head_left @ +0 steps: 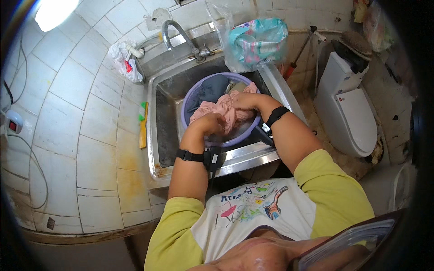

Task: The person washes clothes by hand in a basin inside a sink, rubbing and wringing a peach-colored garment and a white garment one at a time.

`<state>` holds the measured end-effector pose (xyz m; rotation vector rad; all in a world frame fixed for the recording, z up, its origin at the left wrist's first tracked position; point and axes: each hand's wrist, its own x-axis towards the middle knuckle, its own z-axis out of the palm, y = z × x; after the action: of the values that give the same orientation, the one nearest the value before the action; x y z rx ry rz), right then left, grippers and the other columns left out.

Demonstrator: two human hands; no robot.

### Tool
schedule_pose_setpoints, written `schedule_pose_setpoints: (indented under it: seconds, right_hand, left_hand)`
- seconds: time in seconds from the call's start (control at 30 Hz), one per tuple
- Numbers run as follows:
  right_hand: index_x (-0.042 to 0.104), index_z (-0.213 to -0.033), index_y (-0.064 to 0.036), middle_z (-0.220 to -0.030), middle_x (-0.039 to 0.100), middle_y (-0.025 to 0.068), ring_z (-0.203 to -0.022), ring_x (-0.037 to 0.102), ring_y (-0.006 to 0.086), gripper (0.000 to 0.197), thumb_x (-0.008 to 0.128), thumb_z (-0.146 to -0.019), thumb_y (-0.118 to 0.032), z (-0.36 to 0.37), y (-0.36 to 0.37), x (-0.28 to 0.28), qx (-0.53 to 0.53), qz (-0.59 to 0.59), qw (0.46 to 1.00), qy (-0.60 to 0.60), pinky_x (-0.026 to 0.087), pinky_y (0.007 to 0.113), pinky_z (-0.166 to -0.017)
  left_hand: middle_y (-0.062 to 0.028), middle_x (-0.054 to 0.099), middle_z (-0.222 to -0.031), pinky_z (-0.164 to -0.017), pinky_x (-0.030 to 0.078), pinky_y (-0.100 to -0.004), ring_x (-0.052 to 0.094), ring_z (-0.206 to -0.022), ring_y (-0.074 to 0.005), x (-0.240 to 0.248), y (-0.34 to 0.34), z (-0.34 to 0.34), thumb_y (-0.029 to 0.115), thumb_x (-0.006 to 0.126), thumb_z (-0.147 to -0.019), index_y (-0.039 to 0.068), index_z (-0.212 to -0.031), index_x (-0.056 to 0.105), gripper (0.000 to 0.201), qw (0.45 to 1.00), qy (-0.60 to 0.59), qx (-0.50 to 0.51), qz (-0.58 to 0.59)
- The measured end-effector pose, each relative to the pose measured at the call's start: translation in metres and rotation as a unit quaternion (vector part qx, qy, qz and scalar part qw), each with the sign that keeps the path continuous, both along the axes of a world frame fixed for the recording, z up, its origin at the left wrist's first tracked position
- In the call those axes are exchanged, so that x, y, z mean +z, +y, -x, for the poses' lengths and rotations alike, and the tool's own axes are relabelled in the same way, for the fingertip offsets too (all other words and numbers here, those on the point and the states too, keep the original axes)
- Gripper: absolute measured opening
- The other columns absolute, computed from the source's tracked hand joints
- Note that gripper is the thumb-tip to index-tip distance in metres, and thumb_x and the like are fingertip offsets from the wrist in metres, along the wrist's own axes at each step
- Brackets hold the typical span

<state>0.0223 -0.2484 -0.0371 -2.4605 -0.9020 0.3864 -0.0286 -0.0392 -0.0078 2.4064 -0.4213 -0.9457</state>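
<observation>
A pink cloth garment (221,107) lies bunched in a round purple basin (185,101), which stands inside the metal sink (166,149). Both my hands are down in the basin with the pink cloth. My left hand (212,123) curls into its near left side, fingers bent and partly hidden in the folds. My right hand (245,102) grips the cloth at its right side, its fingertips covered by fabric. Behind the pink cloth is a dark blue-grey cloth (213,88), with a small olive-coloured piece of fabric (238,86) beside it. Some water shows near the basin's front.
A curved faucet (171,28) rises behind the sink. A teal patterned plastic package (257,43) stands at the back right corner. A yellow-handled brush (143,131) lies along the sink's left side. A white toilet (350,106) is on the right, and a white plastic bag (125,61) hangs back left.
</observation>
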Motion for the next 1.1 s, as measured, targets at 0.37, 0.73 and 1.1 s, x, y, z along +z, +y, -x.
schedule_pose_setpoints:
  seconds: [0.37,0.73,1.1]
  right_hand:
    - [0.056,-0.084,-0.0035,-0.080,0.056,0.0054,-0.075,0.055,0.0161,0.014,0.050,-0.081,-0.016,0.005,-0.008,0.038,-0.354,-0.604,0.687,0.196,0.043,0.030,-0.066]
    - [0.062,-0.093,-0.0017,-0.083,0.063,0.0029,-0.073,0.057,0.0106,0.023,0.066,-0.080,-0.021,0.014,0.020,0.035,-0.128,-0.495,0.836,0.199,0.046,0.027,-0.064]
    - [0.058,-0.075,-0.0052,-0.074,0.054,0.0124,-0.070,0.054,0.0361,0.031,0.057,-0.083,-0.036,0.061,0.046,0.086,-0.069,-0.235,0.950,-0.192,0.042,0.044,-0.061]
  left_hand:
    - [-0.0097,0.057,-0.108,-0.081,0.044,-0.0340,0.056,-0.095,-0.0241,0.032,-0.013,0.013,0.023,0.065,-0.079,0.008,-0.094,0.067,0.022,0.888,-0.407,0.214,-0.018]
    - [-0.0071,0.061,-0.094,-0.082,0.044,-0.0332,0.058,-0.090,-0.0183,0.028,-0.034,0.009,0.022,0.039,-0.093,0.007,-0.095,0.057,0.023,0.613,0.149,0.240,0.738]
    - [-0.0091,0.060,-0.083,-0.066,0.050,-0.0380,0.059,-0.076,-0.0228,-0.005,-0.034,-0.005,0.040,0.038,-0.095,0.008,-0.089,0.053,0.036,0.585,0.122,0.458,0.658]
